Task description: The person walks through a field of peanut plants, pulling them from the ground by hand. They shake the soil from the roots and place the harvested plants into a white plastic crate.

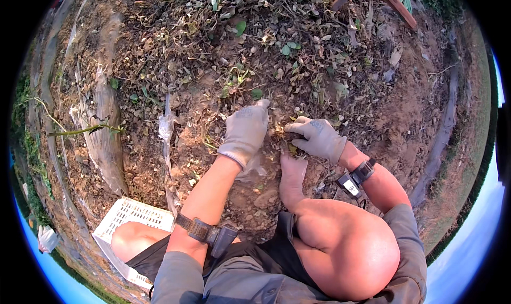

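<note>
My left hand [246,131], in a pale work glove, is low over the soil with its back up and its fingers curled inward. What those fingers hold, if anything, is hidden beneath the hand. Just to the right, my right hand [318,138], gloved alike, has thumb and fingers closing on a withered plant [279,131] with dry yellowish leaves. That plant lies between the two hands, above my bare foot [293,173]. A few green leaves [256,93] show beyond my left fingertips.
A white slotted plastic crate [136,211] stands at lower left beside my knee. Torn clear plastic film [104,123] lies along the ground at left. Dry leaves and vines [255,32] cover the far soil. A wooden-legged stool [391,3] stands at the far right.
</note>
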